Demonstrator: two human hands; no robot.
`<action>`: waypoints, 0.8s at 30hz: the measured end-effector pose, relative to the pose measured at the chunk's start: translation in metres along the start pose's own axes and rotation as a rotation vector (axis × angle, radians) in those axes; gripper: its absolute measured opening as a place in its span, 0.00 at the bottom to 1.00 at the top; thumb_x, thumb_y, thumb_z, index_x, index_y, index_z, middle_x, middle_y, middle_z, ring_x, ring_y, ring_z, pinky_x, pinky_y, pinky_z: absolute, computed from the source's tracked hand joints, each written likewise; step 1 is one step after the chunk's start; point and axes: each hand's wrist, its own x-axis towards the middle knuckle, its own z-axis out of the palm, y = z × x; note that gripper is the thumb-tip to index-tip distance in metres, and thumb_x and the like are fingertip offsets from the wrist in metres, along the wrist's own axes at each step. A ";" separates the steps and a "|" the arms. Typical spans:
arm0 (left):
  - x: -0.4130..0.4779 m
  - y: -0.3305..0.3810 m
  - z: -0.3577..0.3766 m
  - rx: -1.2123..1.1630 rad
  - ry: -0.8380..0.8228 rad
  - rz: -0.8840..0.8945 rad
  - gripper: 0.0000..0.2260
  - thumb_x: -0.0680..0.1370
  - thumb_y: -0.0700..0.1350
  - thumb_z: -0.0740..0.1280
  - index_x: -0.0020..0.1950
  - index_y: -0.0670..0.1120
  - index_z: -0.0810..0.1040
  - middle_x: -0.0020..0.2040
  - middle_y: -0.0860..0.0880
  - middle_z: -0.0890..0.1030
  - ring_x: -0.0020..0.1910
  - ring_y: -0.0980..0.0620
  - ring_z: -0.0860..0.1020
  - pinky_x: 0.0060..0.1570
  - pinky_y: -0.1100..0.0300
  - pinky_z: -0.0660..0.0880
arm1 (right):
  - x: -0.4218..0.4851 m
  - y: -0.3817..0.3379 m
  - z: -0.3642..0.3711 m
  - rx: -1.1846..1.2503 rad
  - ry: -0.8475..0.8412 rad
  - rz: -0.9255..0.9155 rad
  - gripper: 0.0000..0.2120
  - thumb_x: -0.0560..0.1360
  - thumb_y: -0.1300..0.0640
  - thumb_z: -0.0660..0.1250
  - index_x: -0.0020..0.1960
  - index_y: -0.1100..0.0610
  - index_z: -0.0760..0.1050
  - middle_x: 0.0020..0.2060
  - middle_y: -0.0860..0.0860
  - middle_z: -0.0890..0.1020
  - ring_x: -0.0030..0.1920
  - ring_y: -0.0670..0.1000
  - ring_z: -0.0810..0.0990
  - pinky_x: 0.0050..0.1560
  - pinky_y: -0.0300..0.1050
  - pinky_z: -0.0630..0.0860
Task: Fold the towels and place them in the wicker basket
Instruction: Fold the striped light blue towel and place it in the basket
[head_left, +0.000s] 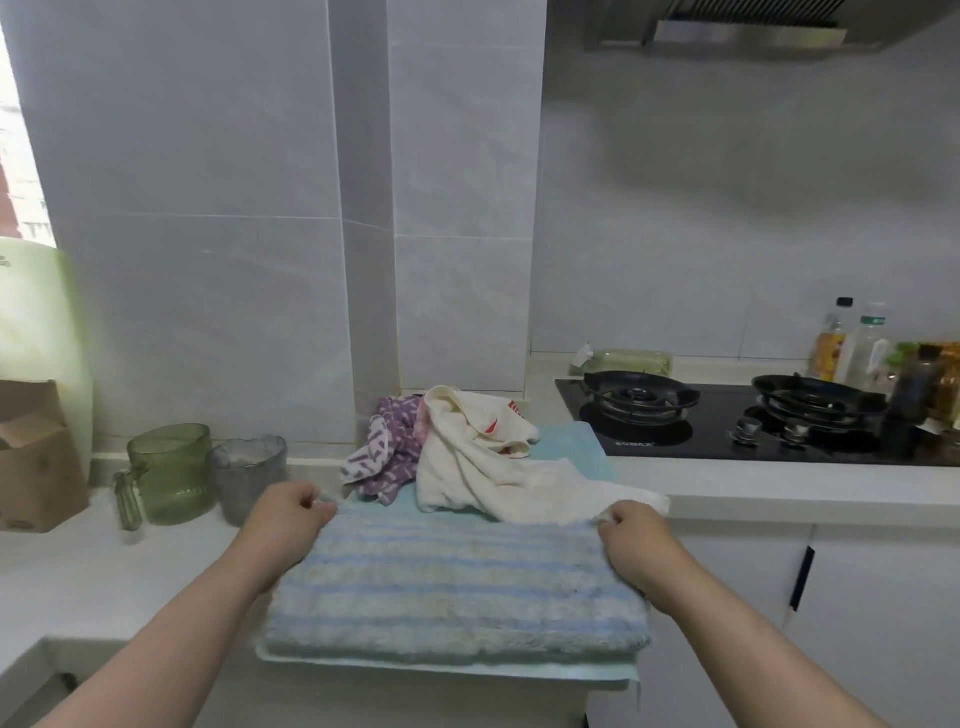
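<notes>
I see the left hand (288, 512) and the right hand (636, 540) each pinching a far corner of the striped blue towel (457, 587) — it lies flat on a teal cloth (571, 441) at the front edge of the counter (78, 582). Behind it, toward the wall, the cream towel (467, 457) and the purple towel (387, 447) sit crumpled, touching.

White counter (779, 488): teal towel (571, 441) spread flat just L of gas hob (727, 436). Further L of hob: grey jug (247, 480), green glass jug (174, 473), cardboard box (36, 457). Bottles (852, 343) behind hob.
</notes>
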 end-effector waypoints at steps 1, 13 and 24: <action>0.005 -0.005 0.005 0.041 -0.006 0.003 0.19 0.77 0.39 0.68 0.31 0.46 0.63 0.29 0.47 0.62 0.29 0.51 0.61 0.32 0.57 0.55 | 0.004 0.004 0.007 -0.024 -0.006 -0.004 0.14 0.79 0.63 0.58 0.36 0.56 0.62 0.32 0.53 0.68 0.32 0.51 0.65 0.32 0.45 0.60; 0.044 -0.033 0.031 0.304 0.015 0.093 0.16 0.77 0.44 0.68 0.31 0.44 0.68 0.29 0.46 0.72 0.30 0.50 0.70 0.30 0.57 0.60 | 0.052 -0.002 0.023 -0.106 -0.056 -0.036 0.12 0.81 0.62 0.56 0.38 0.59 0.64 0.36 0.53 0.71 0.35 0.49 0.67 0.33 0.44 0.64; 0.006 -0.004 0.003 0.325 -0.008 0.226 0.16 0.81 0.55 0.61 0.66 0.53 0.76 0.64 0.52 0.78 0.60 0.52 0.76 0.56 0.58 0.70 | 0.016 -0.019 -0.002 -0.742 0.040 -0.319 0.11 0.80 0.49 0.54 0.52 0.52 0.73 0.53 0.50 0.78 0.53 0.54 0.77 0.49 0.47 0.73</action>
